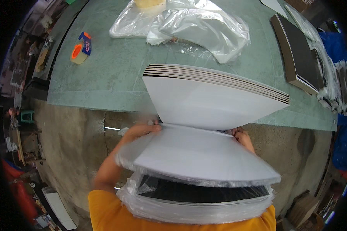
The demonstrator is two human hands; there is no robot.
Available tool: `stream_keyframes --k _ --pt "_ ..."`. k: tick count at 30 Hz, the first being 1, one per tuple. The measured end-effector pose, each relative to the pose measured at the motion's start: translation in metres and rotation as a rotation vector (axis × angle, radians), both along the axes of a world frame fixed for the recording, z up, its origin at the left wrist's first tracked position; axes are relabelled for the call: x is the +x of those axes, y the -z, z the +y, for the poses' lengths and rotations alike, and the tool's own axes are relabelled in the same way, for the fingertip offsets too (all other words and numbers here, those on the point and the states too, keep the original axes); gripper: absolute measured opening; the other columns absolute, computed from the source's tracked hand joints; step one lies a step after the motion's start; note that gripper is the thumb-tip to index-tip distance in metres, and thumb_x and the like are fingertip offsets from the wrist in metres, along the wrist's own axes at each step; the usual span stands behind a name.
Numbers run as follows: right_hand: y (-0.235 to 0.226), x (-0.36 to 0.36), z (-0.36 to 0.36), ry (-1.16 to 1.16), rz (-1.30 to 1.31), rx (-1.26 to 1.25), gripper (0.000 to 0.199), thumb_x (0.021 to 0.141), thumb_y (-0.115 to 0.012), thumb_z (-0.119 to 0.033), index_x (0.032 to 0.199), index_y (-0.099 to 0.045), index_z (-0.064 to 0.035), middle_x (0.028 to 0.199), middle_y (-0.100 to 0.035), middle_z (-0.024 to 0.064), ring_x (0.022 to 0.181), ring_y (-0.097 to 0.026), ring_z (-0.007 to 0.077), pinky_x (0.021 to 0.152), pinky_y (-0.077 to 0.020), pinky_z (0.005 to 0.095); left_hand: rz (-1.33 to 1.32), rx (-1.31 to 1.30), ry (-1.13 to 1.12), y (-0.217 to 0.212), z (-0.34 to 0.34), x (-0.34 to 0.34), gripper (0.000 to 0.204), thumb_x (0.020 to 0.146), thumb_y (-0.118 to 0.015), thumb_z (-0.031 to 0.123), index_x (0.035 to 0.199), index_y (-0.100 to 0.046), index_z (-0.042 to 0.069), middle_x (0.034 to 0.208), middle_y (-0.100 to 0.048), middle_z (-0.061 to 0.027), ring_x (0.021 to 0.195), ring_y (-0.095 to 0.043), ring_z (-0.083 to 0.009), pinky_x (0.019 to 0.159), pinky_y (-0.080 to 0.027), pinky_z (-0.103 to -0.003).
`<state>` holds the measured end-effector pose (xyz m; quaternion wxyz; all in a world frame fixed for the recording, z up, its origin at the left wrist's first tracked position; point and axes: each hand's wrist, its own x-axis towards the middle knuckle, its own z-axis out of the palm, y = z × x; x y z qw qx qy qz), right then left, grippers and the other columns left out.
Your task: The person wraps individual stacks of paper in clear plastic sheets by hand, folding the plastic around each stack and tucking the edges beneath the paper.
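Observation:
A white board in a clear plastic wrapper (204,156) lies between my forearms, tilted towards my body. My left hand (142,130) grips its far left corner, thumb on top; its fingers are partly blurred. At the far right corner, my right hand (241,137) has its fingers curled around the edge. Directly beyond, a stack of several white boards (212,102) rests on the table's near edge, leaning, with layered edges facing up. Closer to my body is another plastic-wrapped stack (200,210) with a dark surface (204,192) showing.
The green table (115,77) carries a tape dispenser (81,48) at left and a heap of clear plastic bags (196,27) at the back, with a tape roll (148,2) on them. Dark flat panels (298,50) and wrapped pieces (327,73) lie at right.

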<state>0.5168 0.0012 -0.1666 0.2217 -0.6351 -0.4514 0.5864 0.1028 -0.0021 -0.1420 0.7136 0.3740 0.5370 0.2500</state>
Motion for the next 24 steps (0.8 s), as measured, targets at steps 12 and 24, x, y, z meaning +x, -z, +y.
stream_keyframes --k 12,24 --pt "0.014 0.001 0.001 -0.249 -0.638 0.169 0.029 0.074 -0.055 -0.023 0.095 -0.059 -0.0035 0.097 -0.057 0.0197 0.084 -0.057 0.0342 0.071 -0.045 0.0403 0.82 0.441 0.448 -0.046 0.005 0.024 0.025 0.073 -0.05 0.015 0.093 -0.057 0.003 0.097 -0.057 -0.0182 0.088 -0.054 -0.0328 0.076 -0.043 -0.039" --pt "-0.119 -0.054 0.0 -1.067 0.454 0.192 0.044 0.086 -0.044 -0.032 0.12 -0.045 -0.0042 0.131 -0.034 0.0168 0.123 -0.027 0.0314 0.101 -0.0182 0.0407 -0.212 0.504 0.911 -0.117 0.011 0.078 0.027 0.084 -0.046 0.019 0.108 -0.057 0.009 0.074 -0.053 -0.0103 0.069 -0.051 -0.0236 0.063 -0.041 -0.032"
